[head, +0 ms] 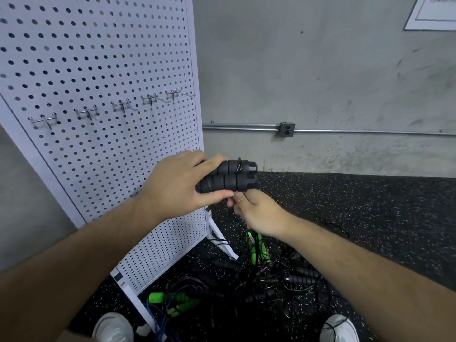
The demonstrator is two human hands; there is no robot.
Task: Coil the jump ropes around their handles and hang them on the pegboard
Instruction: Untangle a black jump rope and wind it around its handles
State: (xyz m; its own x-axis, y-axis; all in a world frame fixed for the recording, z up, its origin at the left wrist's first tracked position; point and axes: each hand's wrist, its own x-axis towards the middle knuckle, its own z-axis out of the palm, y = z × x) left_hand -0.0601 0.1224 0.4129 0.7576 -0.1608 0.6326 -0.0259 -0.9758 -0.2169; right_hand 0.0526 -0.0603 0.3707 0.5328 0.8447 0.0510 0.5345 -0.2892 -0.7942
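My left hand [181, 182] grips two black ribbed jump-rope handles [232, 177] held side by side, pointing right. A few turns of thin black rope wrap the upper handle near its end. My right hand [256, 211] sits just under the handles, fingers pinched on the thin black rope that runs down toward the floor. The white pegboard [98, 70] stands at the left with a row of bare metal hooks [121, 106]. On the floor lies a tangle of more jump ropes [259, 275], some with black handles, some with green handles [172, 301].
A grey concrete wall with a metal conduit and outlet box [286, 129] runs behind. The floor is black speckled rubber. The pegboard's white foot [222, 240] reaches into the rope pile. My two white shoes [113, 327] flank the pile.
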